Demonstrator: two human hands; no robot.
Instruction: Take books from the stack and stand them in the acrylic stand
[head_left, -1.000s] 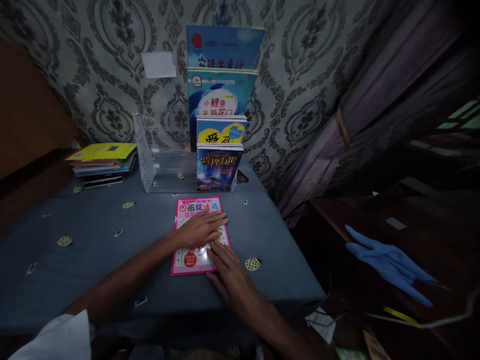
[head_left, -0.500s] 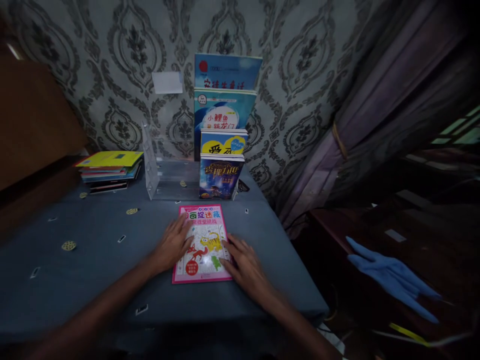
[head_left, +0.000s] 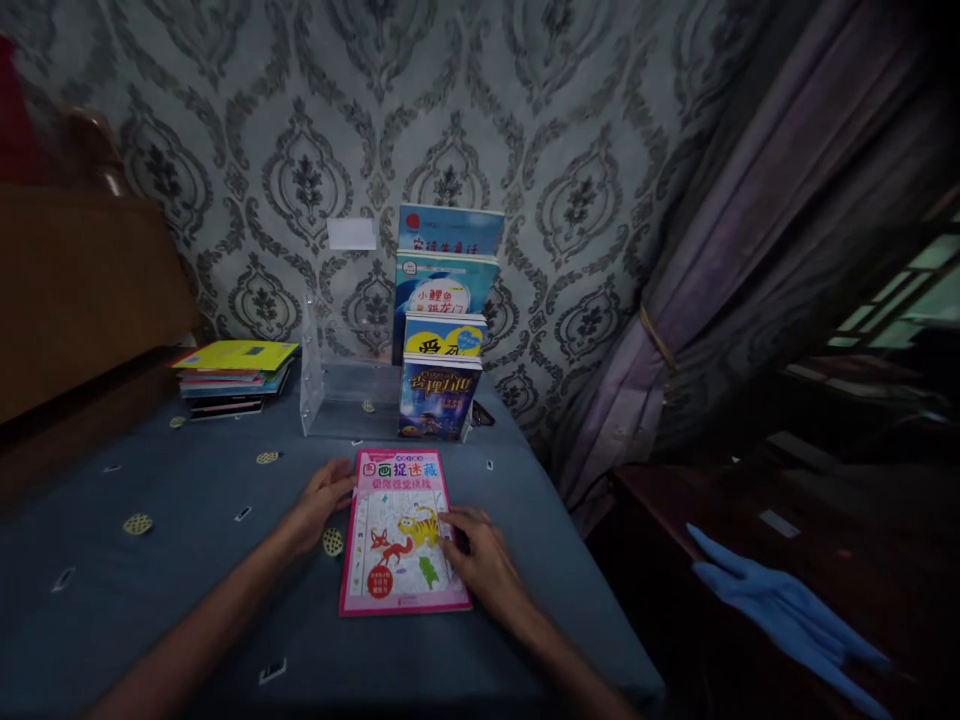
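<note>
A pink picture book (head_left: pixel 401 535) with a fox, a striped yellow cat and a green animal on its cover lies flat on the table. At its upper left edge is my left hand (head_left: pixel 319 505), fingers loosely bent and apart, holding nothing; whether the fingertips touch the edge I cannot tell. My right hand (head_left: pixel 484 560) rests over the right edge, its fingers and thumb spread on the cover without gripping. Behind the book stands a clear acrylic rack (head_left: pixel 352 395). Its right side carries a dark blue book (head_left: pixel 439 400) in front, with several others rising in tiers behind.
A stack of thin books (head_left: pixel 236 375), yellow on top, lies left of the rack. The blue-grey tablecloth (head_left: pixel 202 570) bears small printed patterns. Blue gloves (head_left: pixel 780 610) lie on a dark surface at the right, beside a tied purple curtain (head_left: pixel 630 370). A brown panel (head_left: pixel 82 290) stands far left.
My left hand has come off the cover to the book's left edge, uncovering the title. My right hand stays at the right edge. The view has tilted upward, so the scene sits lower.
</note>
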